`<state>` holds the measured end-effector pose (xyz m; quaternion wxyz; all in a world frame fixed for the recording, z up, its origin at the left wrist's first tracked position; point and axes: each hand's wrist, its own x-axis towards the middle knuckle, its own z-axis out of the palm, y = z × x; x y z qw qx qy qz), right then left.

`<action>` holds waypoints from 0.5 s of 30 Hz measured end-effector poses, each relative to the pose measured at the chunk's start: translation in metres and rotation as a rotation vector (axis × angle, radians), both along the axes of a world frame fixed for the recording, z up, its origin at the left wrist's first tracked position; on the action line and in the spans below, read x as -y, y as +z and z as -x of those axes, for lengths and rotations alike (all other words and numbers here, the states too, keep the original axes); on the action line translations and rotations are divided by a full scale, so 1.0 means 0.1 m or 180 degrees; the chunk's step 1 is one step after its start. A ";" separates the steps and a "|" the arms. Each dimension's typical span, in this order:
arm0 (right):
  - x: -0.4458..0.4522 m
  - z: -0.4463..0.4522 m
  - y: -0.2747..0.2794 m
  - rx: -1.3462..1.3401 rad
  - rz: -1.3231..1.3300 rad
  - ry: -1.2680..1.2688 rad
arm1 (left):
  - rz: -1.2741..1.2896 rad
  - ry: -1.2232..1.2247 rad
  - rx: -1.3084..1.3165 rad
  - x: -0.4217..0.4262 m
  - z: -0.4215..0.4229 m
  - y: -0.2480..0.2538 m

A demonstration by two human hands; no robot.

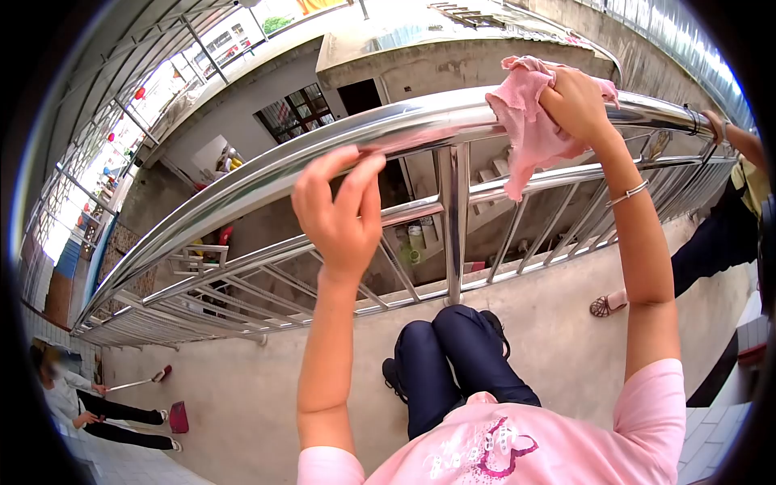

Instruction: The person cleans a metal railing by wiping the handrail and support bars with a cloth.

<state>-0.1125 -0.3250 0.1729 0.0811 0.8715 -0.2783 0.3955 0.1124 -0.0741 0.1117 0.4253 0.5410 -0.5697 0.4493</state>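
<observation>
A pink cloth (524, 121) is draped over the shiny metal top rail (436, 117). My right hand (575, 103) grips this cloth and presses it on the rail, its fingertips partly hidden in the folds. Loose ends of the cloth hang below the rail. Further left, my left hand (339, 206) is raised at the near side of the same rail, fingers bent but apart, holding nothing. Its fingertips overlap the rail in view; whether they touch it I cannot tell. Below runs a lower rail with slanting metal bars, and a post (453, 218) stands between my hands.
At the lower left a person (69, 396) holds a long-handled broom (153, 378) near a red dustpan (179, 417). At the right, another person's hand (713, 123) rests at the rail. Beyond the railing lies a lower yard with steps (489, 182). Concrete floor (283, 404) surrounds my feet.
</observation>
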 end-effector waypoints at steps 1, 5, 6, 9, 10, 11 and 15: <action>-0.01 -0.01 0.04 -0.0123 -0.0128 -0.0081 | 0.0157 -0.0066 0.0076 0.07 -0.03 0.13; -0.07 0.01 0.06 -0.0255 -0.0173 -0.0264 | -0.0254 -0.0379 0.0110 0.27 -0.12 0.41; -0.07 0.00 0.05 -0.0249 -0.0183 -0.0259 | -0.0358 -0.0337 0.0078 0.31 -0.09 0.46; -0.06 0.00 0.01 0.0012 -0.0038 -0.0051 | -0.0621 -0.0207 0.0095 0.36 -0.08 0.53; -0.04 0.00 0.00 0.0016 0.0002 -0.0048 | -0.0510 -0.0293 0.0150 0.38 -0.11 0.52; -0.02 -0.01 -0.01 0.0025 0.0045 -0.0045 | -0.0532 -0.0279 0.0157 0.36 -0.13 0.51; -0.05 -0.01 -0.03 0.0107 0.0178 -0.0071 | -0.0724 -0.0670 0.0020 0.34 -0.16 0.57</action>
